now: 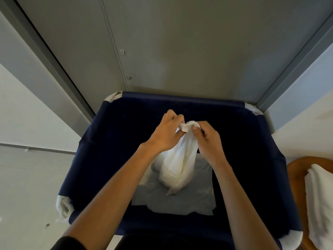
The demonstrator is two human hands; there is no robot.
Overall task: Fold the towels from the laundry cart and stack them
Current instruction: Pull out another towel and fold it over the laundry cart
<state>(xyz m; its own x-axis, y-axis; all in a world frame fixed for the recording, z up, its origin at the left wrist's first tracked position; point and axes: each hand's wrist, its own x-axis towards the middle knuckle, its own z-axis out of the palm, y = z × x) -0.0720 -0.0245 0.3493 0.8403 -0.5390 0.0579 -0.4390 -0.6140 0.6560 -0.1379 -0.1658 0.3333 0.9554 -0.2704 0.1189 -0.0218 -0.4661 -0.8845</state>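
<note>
both hands are up over the ctr of the navy laundry cart point(100, 159), close together. left hand point(166, 131) & right hand point(210, 140) each pinch the top edge of a white towel point(177, 166) w/ curled fingers & thumb; the towel hangs bunched btwn the forearms, its lower end over a pale cloth point(180, 202) lying flat on the cart's bottom, can't tell if they touch. just off the cart's right edge a wooden surface point(295, 179) carries a stack of folded white towels point(319, 197), partly cut off by the frame edge.
</note>
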